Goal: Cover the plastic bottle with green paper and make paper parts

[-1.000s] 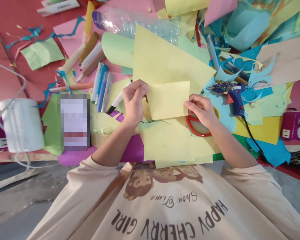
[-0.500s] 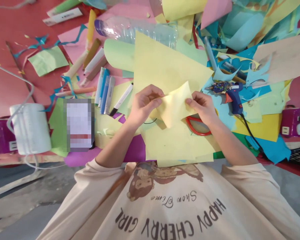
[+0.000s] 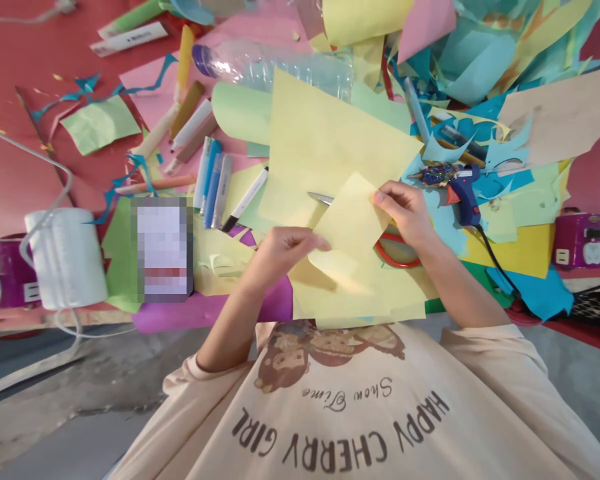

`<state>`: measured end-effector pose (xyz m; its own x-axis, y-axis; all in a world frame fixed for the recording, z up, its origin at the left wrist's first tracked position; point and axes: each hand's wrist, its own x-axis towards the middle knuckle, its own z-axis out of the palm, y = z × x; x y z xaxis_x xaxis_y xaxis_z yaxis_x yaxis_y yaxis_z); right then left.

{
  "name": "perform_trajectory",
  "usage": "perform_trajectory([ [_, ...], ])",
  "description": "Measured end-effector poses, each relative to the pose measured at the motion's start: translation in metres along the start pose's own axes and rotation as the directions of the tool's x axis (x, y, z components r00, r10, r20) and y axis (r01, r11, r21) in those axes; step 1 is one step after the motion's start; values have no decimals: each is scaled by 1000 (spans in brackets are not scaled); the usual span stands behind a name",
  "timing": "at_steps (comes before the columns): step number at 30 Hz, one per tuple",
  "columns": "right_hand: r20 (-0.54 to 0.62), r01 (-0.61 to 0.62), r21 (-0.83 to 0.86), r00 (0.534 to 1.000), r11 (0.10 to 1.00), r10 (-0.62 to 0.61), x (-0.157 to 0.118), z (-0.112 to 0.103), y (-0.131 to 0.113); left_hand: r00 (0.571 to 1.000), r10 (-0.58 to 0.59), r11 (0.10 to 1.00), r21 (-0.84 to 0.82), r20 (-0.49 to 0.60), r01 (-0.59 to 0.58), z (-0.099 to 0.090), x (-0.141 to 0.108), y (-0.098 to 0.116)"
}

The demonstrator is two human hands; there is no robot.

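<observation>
A small piece of pale yellow paper (image 3: 356, 217) is held up between my two hands, its lower part curled and blurred. My right hand (image 3: 404, 212) pinches its upper right edge between thumb and fingers. At its left edge is my left hand (image 3: 293, 252), fingers pressed together on the paper. Underneath lie larger yellow sheets (image 3: 330, 137). A pair of scissors rests on them, partly covered by the held paper; its red handle (image 3: 397, 257) shows by my right wrist and its blade tip (image 3: 320, 198) to the left.
A hot glue gun (image 3: 463, 187) lies to the right, its cord running toward the table edge. Several markers (image 3: 213, 183) and a phone with a blurred screen (image 3: 161, 247) lie left. Behind is a clear plastic bottle (image 3: 280, 67). A white roll (image 3: 67, 260) stands far left; paper scraps surround everything.
My left hand has moved down toward me along the paper. The paper, creased upward before, now hangs flatter and turned, and the scissors' blade tip has come into view.
</observation>
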<state>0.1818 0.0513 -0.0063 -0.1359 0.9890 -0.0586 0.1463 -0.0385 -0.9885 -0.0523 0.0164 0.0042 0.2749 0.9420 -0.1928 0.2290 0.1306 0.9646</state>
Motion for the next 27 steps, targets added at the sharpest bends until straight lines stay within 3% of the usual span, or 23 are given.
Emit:
perform_trajectory([
  [3, -22, 18, -101, 1000, 995, -20, -2, 1, -7, 992, -59, 998, 9, 113, 58, 5, -12, -8],
  [5, -41, 52, -160, 997, 986, -60, -4, -3, -12, 995, -46, 999, -10, 85, 47, 7, -16, -14],
  [8, -39, 117, -345, 989, 931, -139, -13, -17, -23, 999, -13, 1000, -24, -39, 12, 3, -16, -20],
  [10, 15, 133, -558, 989, 819, -150, -23, -28, -32, 988, 2, 998, -57, -153, -11, -2, -15, -21],
  [13, 193, 158, -822, 981, 548, 6, -41, -37, -42, 963, -17, 995, -102, -269, -11, -9, -13, -20],
  [16, 296, 229, -914, 940, 336, 166, -55, -35, -41, 952, -42, 991, -135, -304, 1, -9, -11, -22],
  [19, 284, 238, -944, 939, 230, 192, -59, -27, -32, 944, -43, 989, -146, -327, -5, -6, -11, -26],
  [22, 244, 203, -950, 957, 237, 157, -55, -23, -19, 948, -38, 982, -190, -317, -24, -2, -8, -33],
  [27, 149, 103, -909, 985, 405, 83, -49, -25, -4, 963, -87, 947, -321, -253, 1, -2, -2, -41],
])
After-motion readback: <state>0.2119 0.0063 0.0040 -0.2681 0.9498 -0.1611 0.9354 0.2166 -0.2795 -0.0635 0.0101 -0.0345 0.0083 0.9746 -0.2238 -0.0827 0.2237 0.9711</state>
